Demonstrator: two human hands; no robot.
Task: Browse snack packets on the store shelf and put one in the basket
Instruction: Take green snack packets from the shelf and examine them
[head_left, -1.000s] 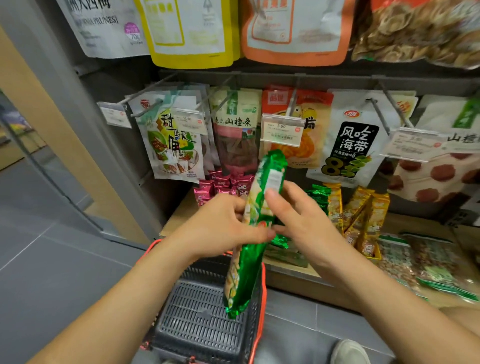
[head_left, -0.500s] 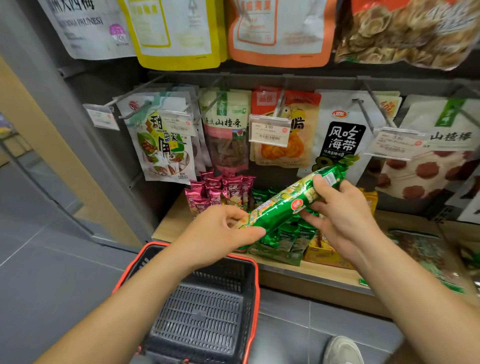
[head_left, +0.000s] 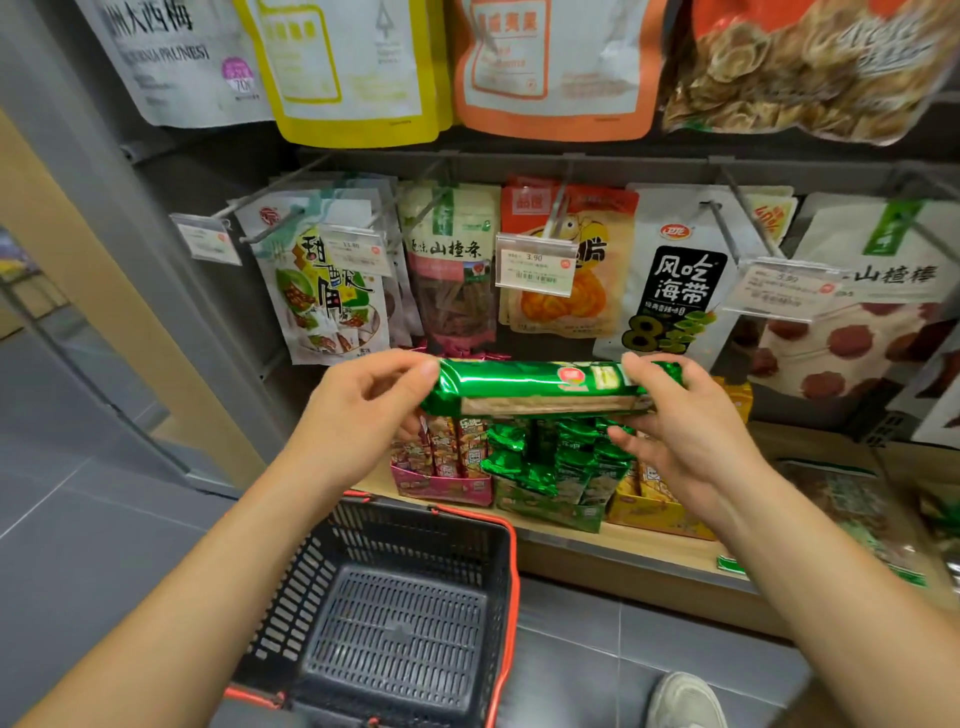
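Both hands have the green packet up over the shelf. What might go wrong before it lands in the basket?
1. The left hand and right hand pinch the long green foil packet only at its ends. The shiny foil may slip and fall onto the green packets in the display box.
2. The dark grey plastic basket with a red rim sits lower and to the left, not under the packet, so a straight drop would likely miss it.

A shop: price tags (head_left: 535, 266) on pegs of hanging snack packets (head_left: 451, 265), shopping basket (head_left: 395, 613).
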